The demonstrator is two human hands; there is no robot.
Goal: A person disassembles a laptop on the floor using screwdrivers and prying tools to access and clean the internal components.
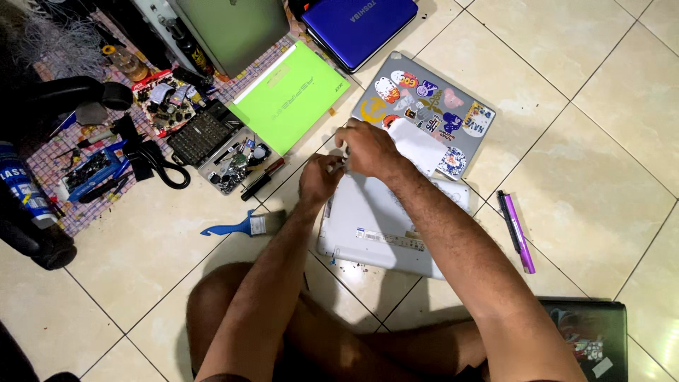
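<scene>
pinching at the white laptop (375,219) top-left corner: left hand (320,177) at 9 o'clock, right hand (369,148) at 12, both curled on something too small to tell; laptop lying on the floor, long axis running 10-to-4.

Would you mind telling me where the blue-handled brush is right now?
In the head view, the brush lies on the floor tiles left of the white laptop, just below the left hand.

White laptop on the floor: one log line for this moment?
left hand: at white laptop edge | right hand: same corner, grip unclear | beside: blue brush
</scene>
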